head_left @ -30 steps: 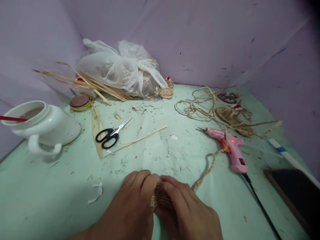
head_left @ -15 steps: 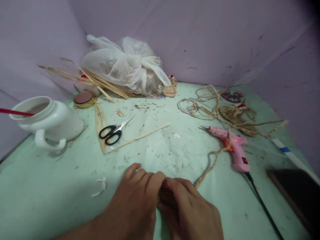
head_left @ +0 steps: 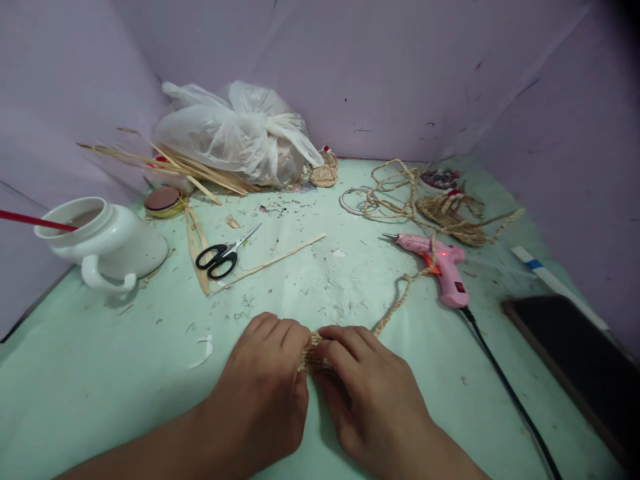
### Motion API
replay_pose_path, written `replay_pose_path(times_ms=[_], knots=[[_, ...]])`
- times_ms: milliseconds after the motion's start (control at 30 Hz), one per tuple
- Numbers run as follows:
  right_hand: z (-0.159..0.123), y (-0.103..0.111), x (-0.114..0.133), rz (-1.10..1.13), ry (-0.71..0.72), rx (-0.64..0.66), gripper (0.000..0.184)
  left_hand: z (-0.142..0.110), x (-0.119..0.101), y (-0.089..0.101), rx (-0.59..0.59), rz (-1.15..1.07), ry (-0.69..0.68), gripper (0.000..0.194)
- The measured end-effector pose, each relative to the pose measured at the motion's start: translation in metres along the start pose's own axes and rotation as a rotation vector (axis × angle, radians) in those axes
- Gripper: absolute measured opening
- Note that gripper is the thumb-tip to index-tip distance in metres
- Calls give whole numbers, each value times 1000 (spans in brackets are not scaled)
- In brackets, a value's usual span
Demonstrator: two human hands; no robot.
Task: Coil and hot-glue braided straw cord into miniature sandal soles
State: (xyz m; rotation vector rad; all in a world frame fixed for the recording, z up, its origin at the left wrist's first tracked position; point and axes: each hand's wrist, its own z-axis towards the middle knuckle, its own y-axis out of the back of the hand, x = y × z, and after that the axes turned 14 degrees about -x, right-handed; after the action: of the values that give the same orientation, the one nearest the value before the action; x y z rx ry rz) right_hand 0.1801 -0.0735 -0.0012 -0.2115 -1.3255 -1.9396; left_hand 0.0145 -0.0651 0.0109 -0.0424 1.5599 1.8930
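Observation:
Between my hands, near the front of the table, is a small piece of coiled braided rope, tan and ridged, mostly covered by my fingers. My left hand is closed around its left side, knuckles up. On its right side my right hand grips it, fingers bent over the top and thumb below. A braided rope tail runs from beside my right hand up to the pink glue gun, crossing over it. The glue gun lies on its side with a red light lit.
Black-handled scissors lie beside straw strips. A white mug with a red stick stands left. A tied plastic bag sits at the back. Loose rope and a phone are on the right, near the glue gun's black cord.
The view has shifted a little. My hands have come slightly up and apart in the picture, and more of the coiled rope piece shows between them. Both still hold it.

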Motion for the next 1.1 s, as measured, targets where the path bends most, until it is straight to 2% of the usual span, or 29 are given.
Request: replay_pose_path(times_ms=[100, 300, 433, 600, 733, 967, 1100], knots=[[0, -2, 2, -36, 35, -19, 30, 1, 1, -1, -29, 15, -40, 19], [4, -10, 4, -8, 136, -154, 14, 2, 5, 1, 44, -10, -64, 21], [4, -14, 2, -26, 151, -188, 8, 4, 7, 3, 72, -61, -99, 21], [2, -19, 3, -14, 181, -217, 15, 6, 7, 0, 10, -61, -164, 24], [2, -21, 5, -28, 162, -232, 21, 6, 6, -2, -32, -77, -132, 26], [-1, -19, 9, -35, 127, -234, 16, 5, 6, 5, 14, -80, -109, 23], [-2, -20, 10, -65, 129, -242, 18, 5, 7, 2, 14, -79, -95, 23]])
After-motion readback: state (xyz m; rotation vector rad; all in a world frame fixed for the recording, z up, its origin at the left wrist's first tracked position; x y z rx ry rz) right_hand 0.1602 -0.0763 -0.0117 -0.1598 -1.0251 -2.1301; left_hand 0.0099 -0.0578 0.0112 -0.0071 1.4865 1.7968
